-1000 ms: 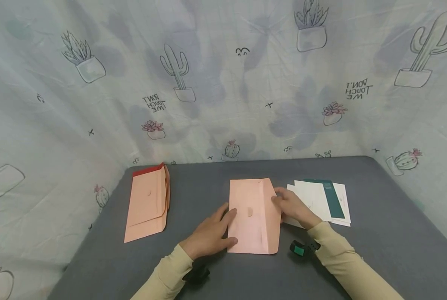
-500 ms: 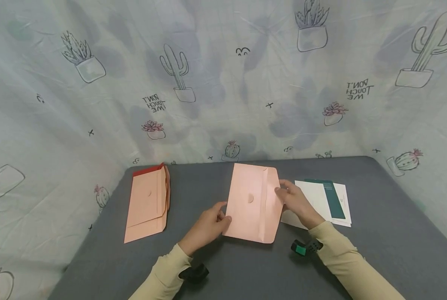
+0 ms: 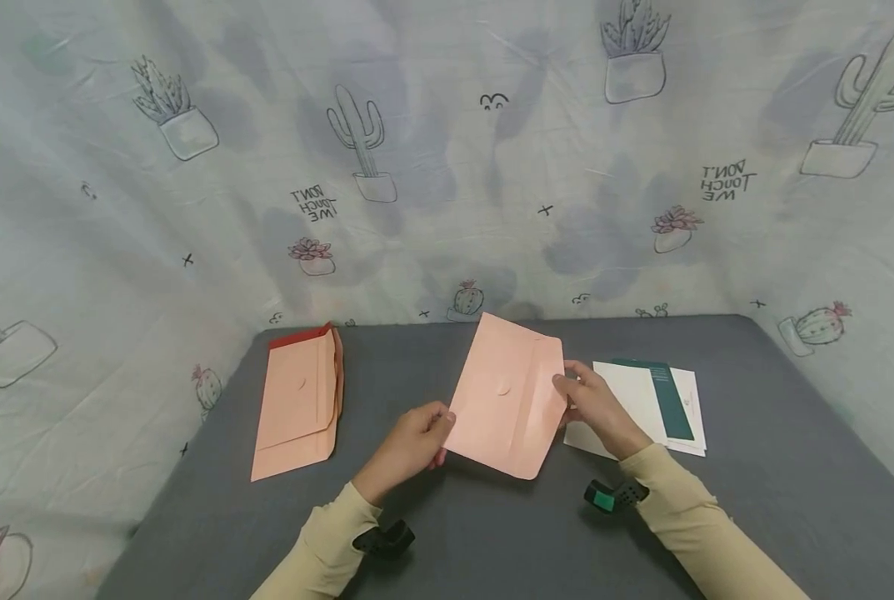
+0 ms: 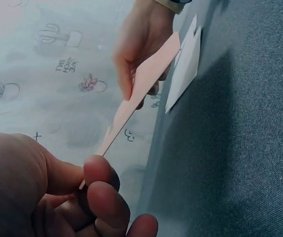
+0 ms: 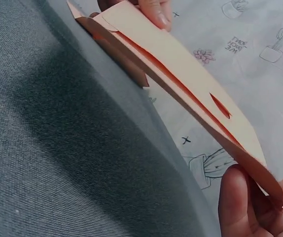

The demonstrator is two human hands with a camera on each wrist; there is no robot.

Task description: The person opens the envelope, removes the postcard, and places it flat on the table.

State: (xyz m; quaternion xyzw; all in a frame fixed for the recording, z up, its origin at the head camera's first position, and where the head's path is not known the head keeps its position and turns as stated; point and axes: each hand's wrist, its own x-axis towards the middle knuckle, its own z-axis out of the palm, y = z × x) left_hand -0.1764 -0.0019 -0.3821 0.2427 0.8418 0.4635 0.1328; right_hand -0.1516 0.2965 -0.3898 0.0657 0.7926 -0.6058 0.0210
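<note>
A pink envelope [image 3: 484, 408] is held tilted over the grey table [image 3: 484, 550], its flap side facing up. My left hand [image 3: 407, 446] pinches its lower left corner between thumb and fingers, as the left wrist view shows from close by. At the opposite side, my right hand [image 3: 600, 408] grips the flap edge, thumb on top and fingers behind. A gap along the flap fold shows the red lining [image 5: 181, 89] in the right wrist view. Below the envelope in that view, its shadow falls on the tabletop.
More pink envelopes [image 3: 297, 400] lie stacked at the table's left, a red flap at their top. Right of my right hand, white cards [image 3: 626, 387] and a dark green card [image 3: 674, 404] overlap. A cactus-print curtain [image 3: 432, 167] hangs behind the table.
The envelope has come up off the table and turned clockwise. My left hand has gone from resting on its left edge to pinching its corner. The right hand has kept its grip, rising slightly.
</note>
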